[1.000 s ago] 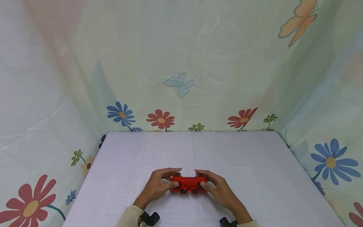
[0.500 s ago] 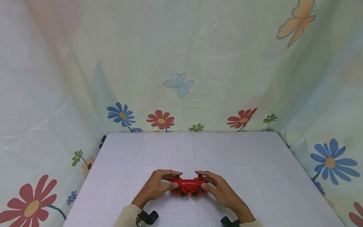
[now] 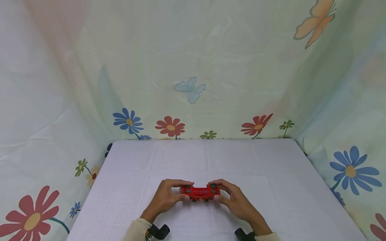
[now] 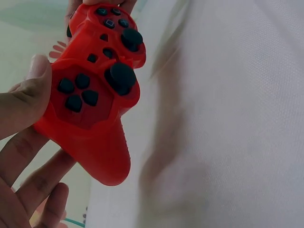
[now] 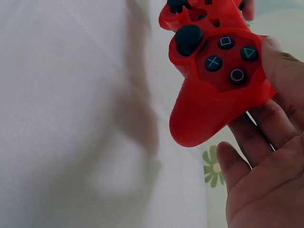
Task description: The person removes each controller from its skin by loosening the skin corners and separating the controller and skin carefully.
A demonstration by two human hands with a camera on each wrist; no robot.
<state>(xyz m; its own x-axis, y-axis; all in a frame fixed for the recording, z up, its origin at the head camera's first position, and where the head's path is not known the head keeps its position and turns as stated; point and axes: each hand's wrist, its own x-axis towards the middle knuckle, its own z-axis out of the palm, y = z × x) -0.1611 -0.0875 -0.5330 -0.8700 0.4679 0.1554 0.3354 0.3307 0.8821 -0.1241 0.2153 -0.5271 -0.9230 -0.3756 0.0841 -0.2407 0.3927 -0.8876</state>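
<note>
Between both hands is a red game controller (image 3: 200, 192) with black buttons and thumbsticks, its shoulder-button edge turned up toward the head camera. My left hand (image 3: 166, 196) grips its left end, thumb on the near face and fingers behind. The left wrist view shows the controller (image 4: 90, 118) with its direction buttons and that hand's thumb (image 4: 35, 90) at the edge. On the right end, my right hand (image 3: 233, 199) holds it the same way. In the right wrist view the controller (image 5: 209, 104) shows its symbol buttons beside the thumb (image 5: 282, 69). It appears held above the cloth.
A white cloth covers the table (image 3: 205, 157). Fabric walls (image 3: 193, 50) printed with flowers and butterflies stand at the back and both sides. Black camera mounts (image 3: 159, 231) sit on the wrists, below beige sleeves.
The controller has tilted in both hands, so its button face has turned away from the head camera and its shoulder-button edge shows more. The hands have barely shifted.
</note>
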